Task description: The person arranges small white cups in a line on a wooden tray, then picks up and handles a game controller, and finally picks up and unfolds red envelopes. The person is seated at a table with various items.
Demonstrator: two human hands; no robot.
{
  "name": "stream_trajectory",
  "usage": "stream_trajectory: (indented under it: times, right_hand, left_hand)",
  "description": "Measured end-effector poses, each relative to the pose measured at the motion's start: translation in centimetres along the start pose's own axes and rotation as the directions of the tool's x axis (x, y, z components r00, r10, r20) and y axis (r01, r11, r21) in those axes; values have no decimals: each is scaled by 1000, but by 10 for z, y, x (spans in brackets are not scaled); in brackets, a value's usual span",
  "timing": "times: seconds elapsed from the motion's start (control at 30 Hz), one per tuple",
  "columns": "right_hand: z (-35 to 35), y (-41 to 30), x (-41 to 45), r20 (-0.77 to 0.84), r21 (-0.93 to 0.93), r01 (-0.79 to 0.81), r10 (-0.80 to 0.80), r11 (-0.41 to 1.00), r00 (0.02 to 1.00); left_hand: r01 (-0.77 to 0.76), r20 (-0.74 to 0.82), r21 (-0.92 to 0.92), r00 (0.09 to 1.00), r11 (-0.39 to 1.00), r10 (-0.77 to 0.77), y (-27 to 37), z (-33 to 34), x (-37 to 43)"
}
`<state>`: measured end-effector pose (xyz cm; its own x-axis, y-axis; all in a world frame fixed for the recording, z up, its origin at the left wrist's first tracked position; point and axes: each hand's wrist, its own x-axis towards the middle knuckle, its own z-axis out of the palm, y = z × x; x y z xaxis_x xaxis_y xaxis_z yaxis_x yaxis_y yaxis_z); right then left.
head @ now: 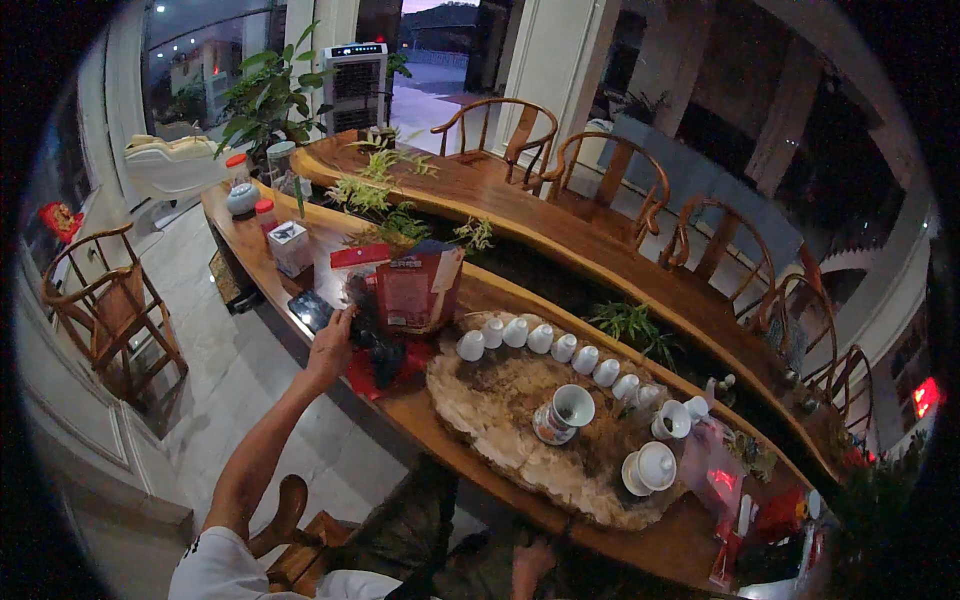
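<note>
My left hand [334, 345] reaches over the table's near edge. Its fingertips are between a dark smartphone [309, 309] and a crumpled black item [371, 341], possibly a plastic bag; whether they grip either I cannot tell. Beneath the black item lies something flat and red [412, 367]. Just beyond stand a red printed pouch [420, 289] and a red-topped clear bag [360, 262]. My right hand [531, 566] is low by my lap, under the table edge, dim and partly hidden. To the right, a wooden tea tray [480, 427] carries a row of white cups [540, 339] and a patterned vessel [566, 412].
A lidded white gaiwan [649, 469] and a white pitcher [671, 420] stand at the tray's right. A tissue box [290, 247] and jars [243, 199] occupy the table's left end. A planted trough [525, 300] splits the wooden table. Armchairs [611, 176] line the far side.
</note>
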<state>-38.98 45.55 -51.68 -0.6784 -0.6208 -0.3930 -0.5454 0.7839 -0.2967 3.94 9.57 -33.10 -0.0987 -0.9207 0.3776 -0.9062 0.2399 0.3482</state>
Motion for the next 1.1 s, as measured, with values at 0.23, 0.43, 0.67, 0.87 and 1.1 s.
stream_trajectory:
  times: [0.23,0.43,0.67,0.87,1.1]
  right_hand:
    - [-4,-5,-10,-61,57,76,-73,995,996]
    - [-12,-23,-20,-134,171,223,-202,960,970]
    - [-32,-62,-56,-187,467,397,-351,790,917]
    - [-41,-103,-81,-76,679,365,-433,637,898]
    - [-83,-111,-67,-3,825,217,-380,522,925]
  left_hand:
    - [-94,-154,-8,984,995,92,15,-32,-27]
    - [-45,-203,-137,979,990,17,44,-60,-54]
    - [-74,10,-627,995,776,103,116,-65,-99]
    - [-11,131,-896,949,445,288,155,-45,-146]
    - [-75,81,-909,933,409,350,190,-30,-154]
